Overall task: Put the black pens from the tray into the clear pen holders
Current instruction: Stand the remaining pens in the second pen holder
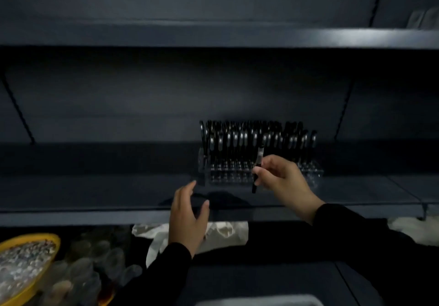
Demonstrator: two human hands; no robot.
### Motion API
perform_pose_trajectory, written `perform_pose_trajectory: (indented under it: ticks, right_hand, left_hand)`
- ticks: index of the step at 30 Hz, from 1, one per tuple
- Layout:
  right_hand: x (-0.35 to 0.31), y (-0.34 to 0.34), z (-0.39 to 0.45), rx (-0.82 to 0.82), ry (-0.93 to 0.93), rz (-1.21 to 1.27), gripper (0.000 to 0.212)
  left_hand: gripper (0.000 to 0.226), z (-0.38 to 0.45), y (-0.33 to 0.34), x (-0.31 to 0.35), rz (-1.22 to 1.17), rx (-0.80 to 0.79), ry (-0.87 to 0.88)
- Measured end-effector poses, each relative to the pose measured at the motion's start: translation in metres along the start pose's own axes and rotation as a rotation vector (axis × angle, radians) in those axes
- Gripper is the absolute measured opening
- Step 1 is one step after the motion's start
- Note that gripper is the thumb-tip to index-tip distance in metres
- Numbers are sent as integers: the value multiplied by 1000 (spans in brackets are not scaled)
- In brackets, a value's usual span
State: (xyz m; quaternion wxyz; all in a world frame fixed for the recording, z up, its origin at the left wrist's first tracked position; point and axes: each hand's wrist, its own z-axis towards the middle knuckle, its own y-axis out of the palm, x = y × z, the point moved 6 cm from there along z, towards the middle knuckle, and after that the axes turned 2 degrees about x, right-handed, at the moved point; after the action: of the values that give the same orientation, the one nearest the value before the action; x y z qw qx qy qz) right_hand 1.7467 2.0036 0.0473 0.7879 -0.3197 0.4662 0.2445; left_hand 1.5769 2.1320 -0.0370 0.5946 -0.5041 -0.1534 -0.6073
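clear plastic, the pen holder (261, 171) on the dark shelf (95, 191) already carries many black pens (249, 139) standing upright, so most of the work seems done. your right hand (281, 178) pinches one more pen (257, 169) just in front of the holder. your left hand (187, 220) is spread and holds nothing. the tray is not clearly visible, so you cannot tell how many remain.

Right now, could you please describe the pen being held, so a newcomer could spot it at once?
Find the dark shelf and the clear pen holder on it, packed with upright black pens. Just in front, the right hand pinches one black pen. It alone is outside the holder, in the air.
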Motion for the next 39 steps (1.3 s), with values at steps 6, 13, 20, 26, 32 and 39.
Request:
perform_pose_trajectory:
  ticks: [6, 13, 20, 26, 32, 39]
  right_hand:
    - [-16, 22, 56, 111, -57, 79, 16]
    - [-18, 47, 85, 85, -185, -192, 22]
    - [-17, 51, 91, 62, -192, -329, 11]
    - [-11, 44, 97, 101, -95, -301, 14]
    - [-6, 43, 98, 114, -67, -284, 10]
    - [-3, 43, 101, 126, -39, -296, 16]
  left_hand:
    - [66, 59, 30, -2, -42, -133, -75]
    - [63, 86, 42, -15, -27, -226, -64]
    - [58, 91, 45, -20, 23, -220, -45]
    - [54, 88, 44, -19, 82, -231, -42]
    - [56, 87, 45, -18, 104, -265, -56]
    - [56, 89, 46, -19, 127, -265, -58]
